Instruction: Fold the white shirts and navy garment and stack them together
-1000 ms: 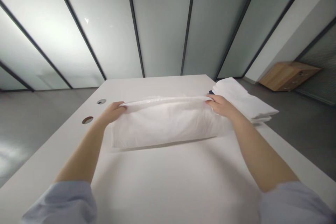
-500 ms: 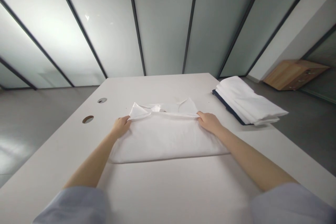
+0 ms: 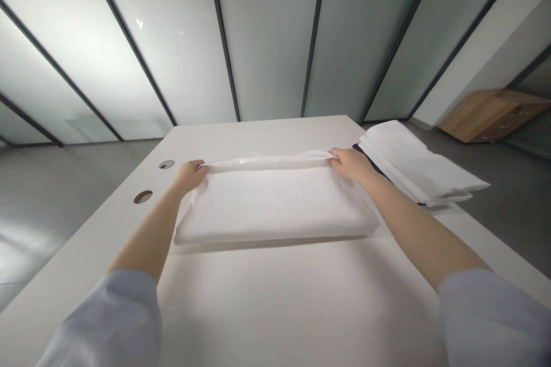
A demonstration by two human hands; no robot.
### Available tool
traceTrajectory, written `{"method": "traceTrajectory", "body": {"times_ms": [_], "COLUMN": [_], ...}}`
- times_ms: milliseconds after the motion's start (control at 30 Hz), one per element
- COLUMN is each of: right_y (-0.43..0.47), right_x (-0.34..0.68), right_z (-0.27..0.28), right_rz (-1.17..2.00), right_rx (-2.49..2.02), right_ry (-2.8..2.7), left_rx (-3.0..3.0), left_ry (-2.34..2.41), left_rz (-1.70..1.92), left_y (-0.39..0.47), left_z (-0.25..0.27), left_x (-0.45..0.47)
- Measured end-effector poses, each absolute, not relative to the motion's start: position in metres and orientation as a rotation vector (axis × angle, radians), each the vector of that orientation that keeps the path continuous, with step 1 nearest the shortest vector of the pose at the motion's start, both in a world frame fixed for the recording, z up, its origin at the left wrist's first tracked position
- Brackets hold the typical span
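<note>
A folded white shirt (image 3: pixel 275 200) spans the middle of the table between my two hands. My left hand (image 3: pixel 192 175) pinches its far left corner, fingers closed on the cloth. At the far right corner, my right hand (image 3: pixel 346 164) grips the fabric the same way. The far edge is drawn taut between them, and the near edge appears lifted a little, with a shadow below it. The collar, visible a moment earlier, is hidden now.
Folded white cloths (image 3: pixel 417 160) are stacked on a dark item at the table's right edge, close to my right forearm. Two round holes, one being a cable hole (image 3: pixel 143 197), pierce the white table (image 3: pixel 275 304) on the left. A wooden cabinet (image 3: pixel 491 114) stands on the floor behind.
Both hands have moved away from me and slightly apart, carrying the shirt's far edge along. The shirt has shifted toward the far side, its near edge has risen, and the collar has gone from view.
</note>
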State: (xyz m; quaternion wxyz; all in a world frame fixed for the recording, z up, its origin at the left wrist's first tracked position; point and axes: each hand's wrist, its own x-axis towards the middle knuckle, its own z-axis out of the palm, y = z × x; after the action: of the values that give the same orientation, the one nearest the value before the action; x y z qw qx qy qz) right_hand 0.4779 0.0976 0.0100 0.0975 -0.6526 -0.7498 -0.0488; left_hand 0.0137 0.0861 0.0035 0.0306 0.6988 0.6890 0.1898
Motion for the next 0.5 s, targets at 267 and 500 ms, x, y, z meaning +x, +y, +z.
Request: {"method": "traceTrajectory", "body": {"times_ms": [267,500], "right_y": [0.162,0.175], "right_x": [0.463,0.482], "right_z": [-0.032,-0.072], "right_rz": [0.055,0.408], "right_rx": [-2.095,-2.142], "right_ry": [-2.249,-1.706], "left_rx": [1.941,1.567], "left_ry": [2.199,2.299], "left_rz": [0.191,0.574], "left_y": [0.132,0.136], "left_z": [-0.051,-0.072], "left_x": [0.017,0.001]}}
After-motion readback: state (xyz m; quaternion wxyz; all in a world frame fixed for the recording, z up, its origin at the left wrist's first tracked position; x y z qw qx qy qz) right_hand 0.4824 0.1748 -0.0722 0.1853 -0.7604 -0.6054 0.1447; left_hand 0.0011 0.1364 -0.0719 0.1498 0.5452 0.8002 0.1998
